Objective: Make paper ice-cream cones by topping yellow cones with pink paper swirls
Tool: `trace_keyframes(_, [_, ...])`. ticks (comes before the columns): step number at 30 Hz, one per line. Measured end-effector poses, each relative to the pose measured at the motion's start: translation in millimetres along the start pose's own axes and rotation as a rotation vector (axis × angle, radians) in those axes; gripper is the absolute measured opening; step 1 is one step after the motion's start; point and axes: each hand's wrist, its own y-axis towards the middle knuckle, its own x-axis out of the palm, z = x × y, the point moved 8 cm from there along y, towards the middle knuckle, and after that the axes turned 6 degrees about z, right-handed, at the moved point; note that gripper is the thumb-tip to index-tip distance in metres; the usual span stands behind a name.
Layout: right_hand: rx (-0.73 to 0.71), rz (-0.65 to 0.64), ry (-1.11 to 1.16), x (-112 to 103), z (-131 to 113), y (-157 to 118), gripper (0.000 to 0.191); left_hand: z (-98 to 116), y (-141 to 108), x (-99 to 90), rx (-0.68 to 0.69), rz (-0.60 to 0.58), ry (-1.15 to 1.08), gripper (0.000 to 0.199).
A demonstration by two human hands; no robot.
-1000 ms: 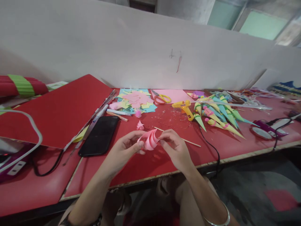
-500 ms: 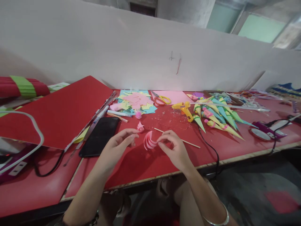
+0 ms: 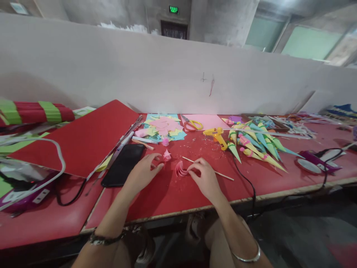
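Observation:
Between the thumb and fingertips of my right hand (image 3: 205,175) is one end of a curled pink paper strip (image 3: 180,169), its loops fanning out to the left just over the red table. My left hand (image 3: 145,172) has thumb and fingers apart with nothing between them. Close beyond its fingertips sits a small folded pink paper piece (image 3: 166,155). A pink pompom (image 3: 165,142) lies farther back. Partly covered by my right hand, a thin wooden stick (image 3: 224,175) rests on the table.
A black phone (image 3: 122,165) lies left of my left hand. Behind are cut paper pieces (image 3: 164,125), scissors (image 3: 192,124) and a yellow glue gun (image 3: 216,137) with a black cord. Several decorated paper cones (image 3: 259,143) are piled at right. A red board (image 3: 83,143) leans at left.
My left hand's fingers have spread farther apart, near the folded pink piece. My right hand keeps its pinch on the curled strip, which sits slightly lower. The camera view has tilted up.

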Motion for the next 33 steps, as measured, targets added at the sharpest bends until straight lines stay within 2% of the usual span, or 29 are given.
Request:
trace_keyframes(4, [-0.013,0.035,-0.138,-4,3,0,0.013,-13,11,12.6,-0.161,-0.108,-0.067,0.032])
trace_keyframes(9, [-0.013,0.032,-0.256,-5,2,1,0.013,-12,25,16.3,-0.217,-0.179,-0.019,0.034])
trace_keyframes(14, [-0.023,0.025,-0.314,-5,-2,2,0.012,-10,42,19.0,-0.175,-0.129,0.174,0.037])
trace_keyframes(19, [0.007,0.113,-0.237,-15,-1,4,0.023,-3,49,27.2,-0.064,-0.1,0.318,0.036])
trace_keyframes(23, [-0.004,0.202,-0.143,-24,-4,4,0.021,6,42,28.7,0.036,-0.112,0.384,0.031])
trace_keyframes(26, [-0.019,0.215,-0.042,-23,-7,2,0.019,13,27,26.5,0.1,-0.124,0.406,0.023])
trace_keyframes(29, [-0.028,0.158,0.049,-15,-11,0,0.016,19,5,24.6,0.118,-0.129,0.422,0.018])
trace_keyframes(33, [-0.012,0.034,0.161,1,-16,-5,0.018,27,-23,21.5,0.058,-0.064,0.501,0.02])
